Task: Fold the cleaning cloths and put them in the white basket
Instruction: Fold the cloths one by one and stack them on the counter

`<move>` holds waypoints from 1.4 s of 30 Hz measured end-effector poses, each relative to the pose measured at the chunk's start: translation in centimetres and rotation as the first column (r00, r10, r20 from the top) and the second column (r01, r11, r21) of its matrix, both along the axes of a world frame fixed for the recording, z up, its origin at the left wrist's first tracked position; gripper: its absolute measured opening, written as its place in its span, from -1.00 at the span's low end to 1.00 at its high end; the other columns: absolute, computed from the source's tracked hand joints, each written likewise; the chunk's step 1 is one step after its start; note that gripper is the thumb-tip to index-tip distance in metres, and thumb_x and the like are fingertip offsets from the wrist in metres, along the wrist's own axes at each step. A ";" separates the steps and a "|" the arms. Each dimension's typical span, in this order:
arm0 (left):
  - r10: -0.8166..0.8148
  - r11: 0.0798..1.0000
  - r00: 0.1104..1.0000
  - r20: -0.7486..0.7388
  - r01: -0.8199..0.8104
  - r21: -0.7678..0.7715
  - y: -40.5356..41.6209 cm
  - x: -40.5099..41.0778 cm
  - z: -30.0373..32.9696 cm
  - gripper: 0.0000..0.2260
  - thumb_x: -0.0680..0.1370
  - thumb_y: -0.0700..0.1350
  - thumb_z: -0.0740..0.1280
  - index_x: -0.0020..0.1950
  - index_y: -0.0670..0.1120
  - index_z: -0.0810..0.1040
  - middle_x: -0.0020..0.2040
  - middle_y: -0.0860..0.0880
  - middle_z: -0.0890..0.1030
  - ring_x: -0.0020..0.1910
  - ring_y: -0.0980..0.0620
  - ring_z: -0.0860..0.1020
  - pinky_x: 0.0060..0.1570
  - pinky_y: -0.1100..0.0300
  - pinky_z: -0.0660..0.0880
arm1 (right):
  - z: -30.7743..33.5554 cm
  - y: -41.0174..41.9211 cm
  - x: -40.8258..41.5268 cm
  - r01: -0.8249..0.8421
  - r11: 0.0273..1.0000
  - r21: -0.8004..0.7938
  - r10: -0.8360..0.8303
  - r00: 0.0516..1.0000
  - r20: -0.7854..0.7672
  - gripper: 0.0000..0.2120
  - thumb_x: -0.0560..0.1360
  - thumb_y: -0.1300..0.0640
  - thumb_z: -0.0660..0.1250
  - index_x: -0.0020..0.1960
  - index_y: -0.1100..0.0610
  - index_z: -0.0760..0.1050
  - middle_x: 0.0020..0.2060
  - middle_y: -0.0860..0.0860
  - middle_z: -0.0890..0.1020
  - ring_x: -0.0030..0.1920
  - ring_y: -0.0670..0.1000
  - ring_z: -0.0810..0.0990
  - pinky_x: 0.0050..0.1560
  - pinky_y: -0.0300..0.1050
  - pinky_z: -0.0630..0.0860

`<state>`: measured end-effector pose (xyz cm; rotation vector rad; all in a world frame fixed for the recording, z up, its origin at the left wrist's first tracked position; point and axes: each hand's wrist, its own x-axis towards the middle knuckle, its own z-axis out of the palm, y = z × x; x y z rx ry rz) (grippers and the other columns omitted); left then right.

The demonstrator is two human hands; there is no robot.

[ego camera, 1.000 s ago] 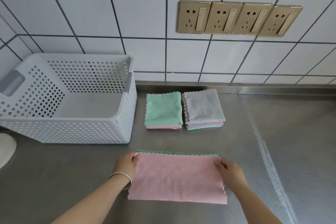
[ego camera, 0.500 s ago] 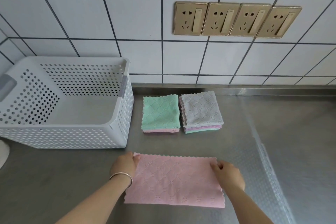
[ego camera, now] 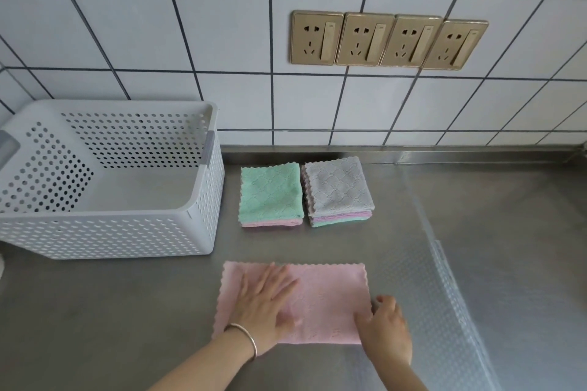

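Note:
A pink cleaning cloth (ego camera: 330, 298), folded in half, lies flat on the steel counter in front of me. My left hand (ego camera: 263, 305) presses flat on its left half with fingers spread. My right hand (ego camera: 386, 327) pinches the cloth's right edge near the lower corner. Behind it sit two folded stacks: one with a green cloth on top (ego camera: 270, 192) and one with a grey cloth on top (ego camera: 338, 189). The white perforated basket (ego camera: 203, 219) stands at the left and holds nothing.
The steel counter (ego camera: 492, 247) runs to a white tiled wall with several gold sockets (ego camera: 387, 40). A raised steel lip (ego camera: 413, 155) lines the back edge. A textured strip (ego camera: 444, 279) crosses the counter on the right.
My left hand has let go of the cloth's far left corner and now lies flat on its left half. My right hand slid down the right edge toward the near corner.

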<state>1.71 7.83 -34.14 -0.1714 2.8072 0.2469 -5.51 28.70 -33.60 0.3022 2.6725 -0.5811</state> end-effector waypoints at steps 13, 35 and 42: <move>0.051 0.997 0.976 0.214 -0.062 0.043 1.3 -1.2 1.7 -0.21 0.40 0.30 0.22 0.50 0.16 -0.12 0.54 0.06 -0.27 0.51 -0.06 -0.29 0.46 -0.21 -0.17 | 0.8 -0.3 0.6 0.012 1.000 -0.003 -0.012 0.998 0.065 -0.83 0.38 0.08 0.24 -0.08 0.09 0.53 -0.04 0.07 0.62 0.01 0.14 0.57 -0.12 -0.14 0.46; 0.739 0.324 0.629 0.240 -0.645 0.692 -4.2 1.5 3.4 -0.70 0.58 -0.17 0.15 0.32 -0.05 0.41 0.19 -0.10 0.54 0.00 0.00 0.48 -0.08 0.22 0.38 | -1.5 -8.3 8.1 -0.710 0.664 0.237 0.730 0.544 -0.415 -0.18 0.23 0.19 0.04 0.51 0.12 0.02 0.46 0.04 0.12 0.47 0.09 0.10 0.36 -0.02 0.20; 0.740 0.393 0.626 0.248 -0.700 0.596 -5.3 2.1 1.9 -0.56 0.57 -0.18 0.17 0.45 -0.01 0.27 0.35 -0.07 0.48 0.28 -0.09 0.47 0.26 0.14 0.37 | -2.0 -8.9 8.0 -0.751 0.620 0.228 0.772 0.533 -0.346 -0.01 -0.12 0.19 0.54 0.29 0.12 0.32 0.31 0.03 0.44 0.28 0.03 0.32 0.07 0.07 0.55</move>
